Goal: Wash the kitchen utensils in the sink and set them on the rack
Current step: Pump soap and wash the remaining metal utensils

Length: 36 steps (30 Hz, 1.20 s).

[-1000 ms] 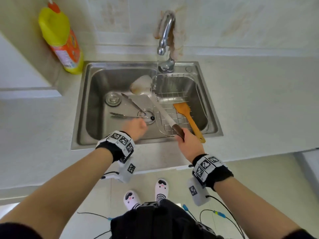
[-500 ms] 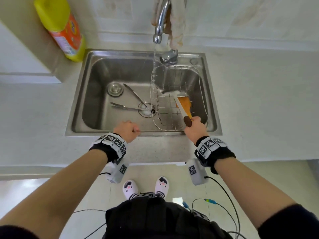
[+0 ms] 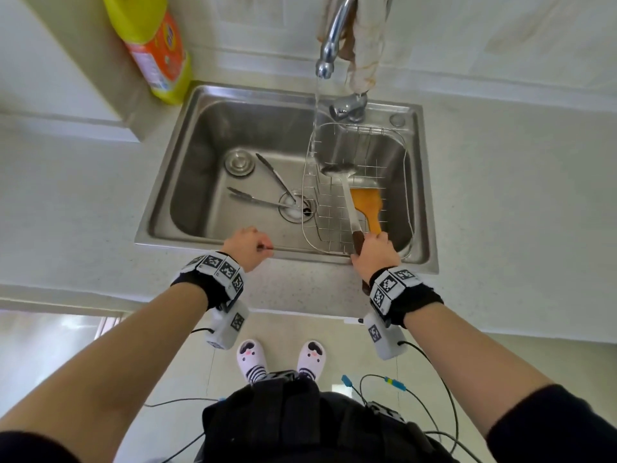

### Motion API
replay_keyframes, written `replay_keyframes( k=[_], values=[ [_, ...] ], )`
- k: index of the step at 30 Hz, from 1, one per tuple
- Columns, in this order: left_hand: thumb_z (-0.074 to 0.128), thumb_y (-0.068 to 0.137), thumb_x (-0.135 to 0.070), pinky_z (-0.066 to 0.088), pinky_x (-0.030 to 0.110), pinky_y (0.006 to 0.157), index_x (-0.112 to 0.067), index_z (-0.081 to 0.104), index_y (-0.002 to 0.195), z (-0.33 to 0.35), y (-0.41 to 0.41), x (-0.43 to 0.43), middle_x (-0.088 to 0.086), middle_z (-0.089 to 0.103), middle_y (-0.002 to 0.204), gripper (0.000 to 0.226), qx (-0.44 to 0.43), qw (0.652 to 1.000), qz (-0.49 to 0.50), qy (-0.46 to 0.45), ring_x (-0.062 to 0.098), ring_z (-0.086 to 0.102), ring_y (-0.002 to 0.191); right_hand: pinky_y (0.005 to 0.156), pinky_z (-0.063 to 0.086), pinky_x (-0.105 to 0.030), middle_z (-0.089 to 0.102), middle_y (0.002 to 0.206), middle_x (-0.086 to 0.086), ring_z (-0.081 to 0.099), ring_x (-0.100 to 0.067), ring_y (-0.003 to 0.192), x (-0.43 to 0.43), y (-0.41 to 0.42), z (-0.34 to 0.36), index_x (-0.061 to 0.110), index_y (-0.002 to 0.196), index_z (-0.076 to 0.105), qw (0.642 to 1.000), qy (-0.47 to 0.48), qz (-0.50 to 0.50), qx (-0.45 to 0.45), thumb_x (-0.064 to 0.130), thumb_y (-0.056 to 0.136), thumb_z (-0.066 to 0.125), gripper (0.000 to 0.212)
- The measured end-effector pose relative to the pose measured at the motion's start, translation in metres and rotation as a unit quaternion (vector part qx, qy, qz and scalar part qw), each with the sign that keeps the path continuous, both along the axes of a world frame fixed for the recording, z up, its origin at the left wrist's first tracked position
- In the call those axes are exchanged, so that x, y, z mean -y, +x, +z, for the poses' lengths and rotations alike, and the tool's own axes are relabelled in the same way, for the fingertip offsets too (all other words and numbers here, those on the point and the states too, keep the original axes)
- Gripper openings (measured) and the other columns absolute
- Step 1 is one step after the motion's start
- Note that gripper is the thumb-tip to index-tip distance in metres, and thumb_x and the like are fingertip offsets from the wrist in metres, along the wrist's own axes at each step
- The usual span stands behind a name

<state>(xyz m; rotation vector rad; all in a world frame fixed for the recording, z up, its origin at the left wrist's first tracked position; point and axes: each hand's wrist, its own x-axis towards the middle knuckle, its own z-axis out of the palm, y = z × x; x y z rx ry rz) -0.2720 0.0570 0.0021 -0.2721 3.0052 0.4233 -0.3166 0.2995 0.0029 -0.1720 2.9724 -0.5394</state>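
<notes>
My right hand (image 3: 375, 250) grips the dark handle of a metal ladle (image 3: 344, 185), whose bowl lies inside the wire rack (image 3: 309, 208) on the right side of the steel sink (image 3: 187, 152). A wooden spatula (image 3: 369, 207) lies in the rack beside the ladle. Metal tongs (image 3: 267, 190) rest on the sink floor near the drain. My left hand (image 3: 248, 247) is a closed fist at the sink's front rim, holding nothing that I can see. Water runs from the tap (image 3: 330, 45) down onto the rack's left edge.
A yellow and orange detergent bottle (image 3: 155, 51) stands on the counter at the sink's back left corner. A stained cloth (image 3: 365, 45) hangs behind the tap. A round strainer plug (image 3: 239, 161) sits on the sink floor. Pale counter runs along both sides.
My right hand has swung the ladle from over the sink's middle into the rack and lowered it beside the spatula. My left hand has pulled back to the front rim.
</notes>
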Motion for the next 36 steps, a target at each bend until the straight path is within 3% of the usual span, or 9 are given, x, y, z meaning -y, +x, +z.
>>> replay_keyframes(
  k=[6, 10, 15, 18, 21, 23, 27, 33, 36],
  values=[
    [0.054, 0.088, -0.02, 0.042, 0.033, 0.089, -0.012, 0.067, 0.092, 0.003, 0.003, -0.001, 0.007, 0.054, 0.09, 0.016, 0.039, 0.999, -0.009, 0.001, 0.028, 0.055, 0.099, 0.09, 0.048, -0.038, 0.045, 0.124, -0.012, 0.053, -0.026, 0.11, -0.005, 0.006, 0.005, 0.007, 0.124, 0.047, 0.999, -0.034, 0.033, -0.017, 0.032, 0.095, 0.048, 0.038],
    [0.045, 0.091, -0.011, 0.04, 0.036, 0.083, 0.004, 0.061, 0.09, 0.014, 0.005, -0.013, 0.024, 0.061, 0.094, 0.022, -0.011, 1.0, -0.003, -0.006, 0.036, 0.056, 0.096, 0.072, 0.045, -0.031, 0.061, 0.1, -0.008, 0.06, -0.025, 0.087, -0.011, 0.005, 0.037, 0.008, 0.101, 0.057, 0.993, -0.096, 0.026, -0.067, 0.032, 0.099, 0.036, 0.032],
    [0.049, 0.093, -0.017, 0.04, 0.033, 0.083, -0.001, 0.061, 0.093, 0.049, 0.021, -0.033, 0.01, 0.052, 0.088, 0.02, -0.093, 0.995, -0.046, 0.006, 0.026, 0.052, 0.085, 0.064, 0.046, -0.019, 0.055, 0.08, 0.004, 0.053, -0.009, 0.069, -0.02, 0.015, 0.082, 0.009, 0.096, 0.054, 0.957, -0.287, 0.016, -0.032, 0.025, 0.1, 0.038, 0.023],
    [0.054, 0.09, -0.016, 0.035, 0.027, 0.072, -0.002, 0.061, 0.088, 0.054, 0.037, -0.053, 0.005, 0.051, 0.081, 0.015, -0.133, 0.988, -0.067, 0.028, 0.023, 0.051, 0.079, 0.065, 0.051, -0.015, 0.054, 0.078, 0.004, 0.053, -0.005, 0.067, -0.034, 0.036, 0.093, 0.01, 0.102, 0.053, 0.909, -0.415, -0.025, 0.035, 0.016, 0.098, 0.043, 0.012],
    [0.054, 0.089, -0.011, 0.032, 0.031, 0.069, 0.003, 0.061, 0.084, 0.049, 0.054, -0.083, 0.019, 0.059, 0.082, 0.017, -0.144, 0.984, -0.097, 0.045, 0.032, 0.055, 0.08, 0.077, 0.051, -0.024, 0.057, 0.084, -0.004, 0.058, -0.014, 0.076, -0.05, 0.058, 0.088, 0.004, 0.104, 0.053, 0.791, -0.586, -0.107, 0.137, 0.009, 0.098, 0.043, 0.012],
    [0.052, 0.09, -0.011, 0.034, 0.035, 0.074, 0.004, 0.061, 0.087, 0.043, 0.066, -0.104, 0.023, 0.061, 0.089, 0.017, -0.135, 0.983, -0.12, 0.042, 0.034, 0.056, 0.088, 0.087, 0.047, -0.028, 0.06, 0.101, -0.013, 0.06, -0.026, 0.097, -0.061, 0.073, 0.078, -0.004, 0.116, 0.051, 0.723, -0.65, -0.144, 0.185, 0.012, 0.1, 0.04, 0.026],
    [0.047, 0.093, -0.013, 0.035, 0.035, 0.085, 0.001, 0.059, 0.102, 0.032, 0.083, -0.134, 0.02, 0.056, 0.106, 0.021, -0.099, 0.985, -0.14, 0.032, 0.032, 0.052, 0.101, 0.102, 0.037, -0.032, 0.042, 0.139, -0.024, 0.043, -0.033, 0.129, -0.078, 0.099, 0.062, -0.01, 0.134, 0.036, 0.661, -0.692, -0.178, 0.229, 0.029, 0.103, 0.03, 0.05],
    [0.046, 0.092, -0.011, 0.036, 0.036, 0.099, -0.004, 0.055, 0.118, 0.034, 0.087, -0.171, 0.015, 0.05, 0.127, 0.029, -0.074, 0.983, -0.165, 0.029, 0.032, 0.048, 0.117, 0.112, 0.028, -0.035, 0.03, 0.147, -0.025, 0.033, -0.033, 0.136, -0.1, 0.124, 0.054, -0.01, 0.141, 0.023, 0.578, -0.746, -0.211, 0.253, 0.04, 0.102, 0.023, 0.064],
    [0.041, 0.092, -0.006, 0.034, 0.035, 0.1, -0.004, 0.052, 0.123, 0.033, 0.086, -0.189, 0.015, 0.047, 0.129, 0.033, -0.046, 0.986, -0.159, 0.025, 0.031, 0.047, 0.119, 0.115, 0.025, -0.035, 0.027, 0.149, -0.025, 0.03, -0.033, 0.138, -0.107, 0.134, 0.044, -0.011, 0.142, 0.022, 0.562, -0.754, -0.221, 0.258, 0.046, 0.101, 0.021, 0.07]
  ],
)
